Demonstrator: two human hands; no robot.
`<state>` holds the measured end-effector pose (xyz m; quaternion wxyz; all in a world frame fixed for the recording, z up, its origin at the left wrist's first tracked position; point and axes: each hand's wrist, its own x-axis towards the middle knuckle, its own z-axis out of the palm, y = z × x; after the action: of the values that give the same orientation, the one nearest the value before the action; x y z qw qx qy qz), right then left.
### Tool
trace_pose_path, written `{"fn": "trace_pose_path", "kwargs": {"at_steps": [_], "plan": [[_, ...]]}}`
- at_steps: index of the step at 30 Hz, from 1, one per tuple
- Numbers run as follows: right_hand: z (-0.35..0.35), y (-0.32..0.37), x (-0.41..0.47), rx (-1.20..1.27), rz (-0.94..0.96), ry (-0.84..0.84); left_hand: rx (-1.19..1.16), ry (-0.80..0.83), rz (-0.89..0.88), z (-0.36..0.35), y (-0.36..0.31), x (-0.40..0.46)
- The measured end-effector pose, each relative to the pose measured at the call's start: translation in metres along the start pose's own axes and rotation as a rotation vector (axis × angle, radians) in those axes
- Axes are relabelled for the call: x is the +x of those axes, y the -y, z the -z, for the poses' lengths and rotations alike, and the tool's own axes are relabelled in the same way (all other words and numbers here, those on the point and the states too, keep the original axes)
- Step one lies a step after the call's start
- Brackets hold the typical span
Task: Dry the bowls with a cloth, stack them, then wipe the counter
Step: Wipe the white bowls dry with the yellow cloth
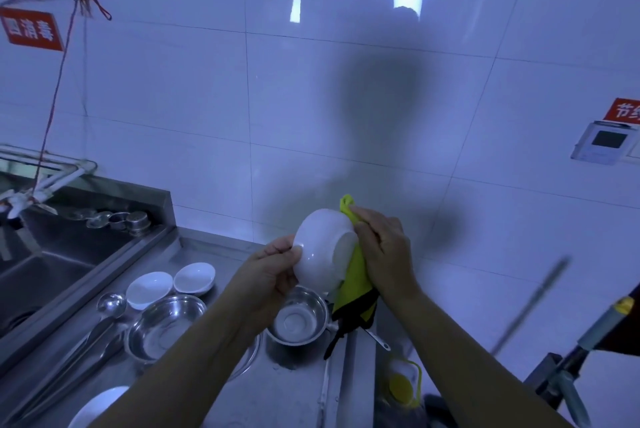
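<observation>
Forearms reaching up from the lower frame: a white bowl (pixel 322 249) being dried above a steel surface (pixel 207 254).

Left hand (pixel 268 275) grips the tilted bowl's rim at frame centre, fingers curled round it; right hand (pixel 382 247) presses a yellow-green cloth (pixel 353 284) against the bowl's base, fingers bent over the fabric. Below them stand two steel bowls (pixel 162 327) (pixel 298 318); at lower left lie two small white dishes (pixel 149 289) (pixel 194 278) and a ladle (pixel 110 304), beside the sink (pixel 41 272).

Glossy white bowl (pixel 320 247), steel counter (pixel 277 389)
</observation>
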<state>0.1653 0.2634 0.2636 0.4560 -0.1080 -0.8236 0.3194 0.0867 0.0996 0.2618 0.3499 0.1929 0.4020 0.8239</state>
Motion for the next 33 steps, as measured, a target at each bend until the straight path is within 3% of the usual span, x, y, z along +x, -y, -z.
{"fn": "trace_pose_path", "kwargs": {"at_steps": [4, 8, 13, 22, 28, 33], "plan": [[0.0, 0.005, -0.011, -0.073, 0.086, -0.117, -0.097, -0.079, -0.022, 0.005, -0.005, 0.006], [-0.011, 0.016, -0.024, -0.176, 0.328, -0.024, -0.126, -0.073, -0.019, 0.002, -0.008, 0.009], [-0.001, 0.009, -0.03, -0.183, 0.493, 0.041, -0.136, -0.066, -0.027, 0.012, -0.016, 0.009], [-0.004, 0.025, -0.016, -0.161, 0.374, 0.006, -0.102, -0.053, 0.038, 0.006, -0.014, 0.005], [0.0, 0.024, -0.03, -0.095, 0.471, 0.091, -0.11, -0.087, -0.008, 0.012, -0.022, 0.003], [0.004, 0.043, 0.005, -0.098, 0.279, -0.044, -0.105, -0.066, -0.032, 0.006, -0.013, 0.002]]}}
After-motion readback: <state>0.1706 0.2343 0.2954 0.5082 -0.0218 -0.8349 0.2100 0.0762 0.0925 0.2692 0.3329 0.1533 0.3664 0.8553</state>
